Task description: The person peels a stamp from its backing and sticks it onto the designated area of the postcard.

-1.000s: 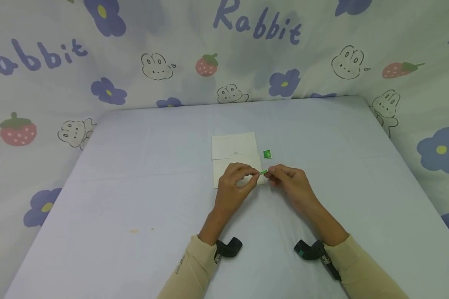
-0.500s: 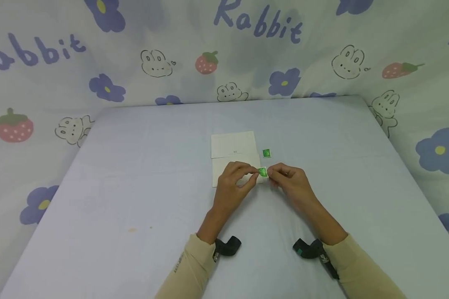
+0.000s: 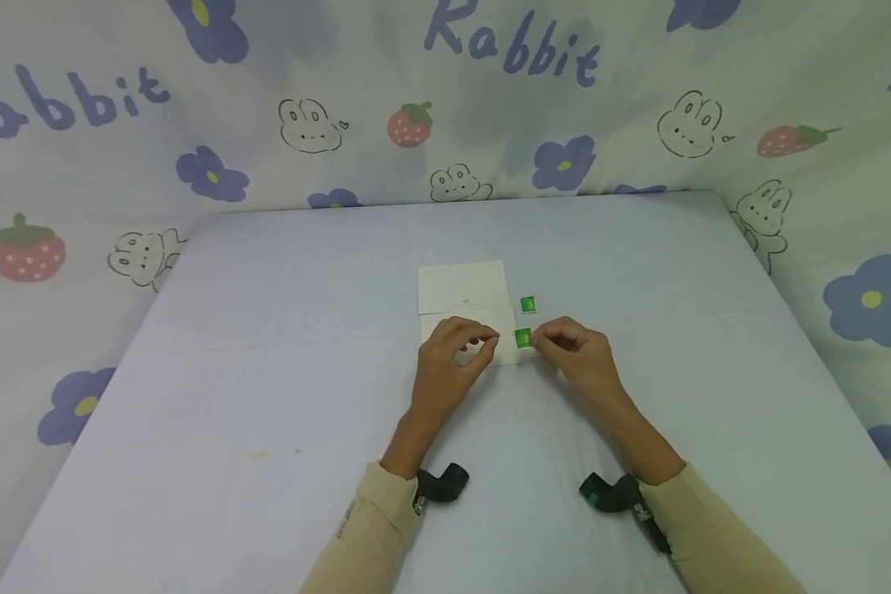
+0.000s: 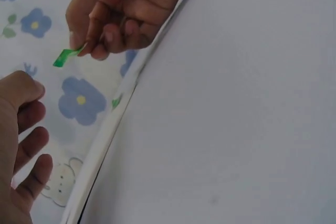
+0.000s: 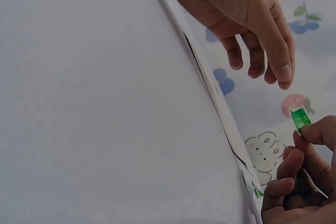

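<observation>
A person's right hand (image 3: 579,355) pinches a small green sticker (image 3: 523,338) between thumb and forefinger, holding it up over the right edge of a white paper (image 3: 464,287) on a pale table (image 3: 267,330). To its left, the left hand (image 3: 445,367) holds nothing, its thumb and forefinger tips close to each other, the remaining fingers loosely bent, and a gap separating it from the sticker. The left wrist view shows the sticker bent near the gripping fingers. A second green sticker (image 3: 528,304) lies on the table just right of the paper, on the far side of the held one. A line crosses the paper from left to right; whether it is a fold or the edge of another sheet cannot be told. Tan sleeves (image 3: 374,520) cover the forearms, with a black device (image 3: 445,483) at each wrist. Beyond the table's far edge hangs a cloth (image 3: 371,58) printed with rabbits, strawberries, blue flowers and the word "Rabbit."
</observation>
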{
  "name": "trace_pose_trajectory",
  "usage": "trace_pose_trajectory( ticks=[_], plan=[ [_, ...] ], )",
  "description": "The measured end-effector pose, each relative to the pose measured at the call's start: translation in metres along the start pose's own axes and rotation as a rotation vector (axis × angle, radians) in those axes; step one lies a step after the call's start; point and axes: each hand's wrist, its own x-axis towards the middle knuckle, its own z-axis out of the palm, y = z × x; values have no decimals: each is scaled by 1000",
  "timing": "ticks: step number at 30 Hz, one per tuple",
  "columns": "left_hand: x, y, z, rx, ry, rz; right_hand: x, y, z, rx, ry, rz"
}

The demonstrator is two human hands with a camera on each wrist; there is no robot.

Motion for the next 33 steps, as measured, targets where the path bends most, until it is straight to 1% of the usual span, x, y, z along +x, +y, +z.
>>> trace_pose_trajectory(
  ticks=[6, 13, 15, 20, 22, 24, 29, 33],
  plan=[
    [-1, -9, -8, -3, 10, -56, 2, 3, 1, -70, 39, -34],
    [-3, -16, -15, -5, 4, -110, 6, 5, 2, -87, 61, -41],
    [-3, -20, -18, -8, 3, -129, 5, 0, 3, -105, 64, -44],
    [-3, -26, -28, 3, 8, -159, 1, -23, 8, -158, 68, -50],
    [-4, -28, -32, 13, 9, -170, 1, -27, 8, -179, 71, -60],
    [-5, -30, -37, 24, 8, -179, 4, -20, 7, -185, 77, -63],
    [-7, -34, -45, 37, 0, -228, 14, 4, 3, -194, 88, -66],
    [-8, -35, -50, 35, -4, -246, 18, 9, 3, -192, 93, -67]
  ],
)
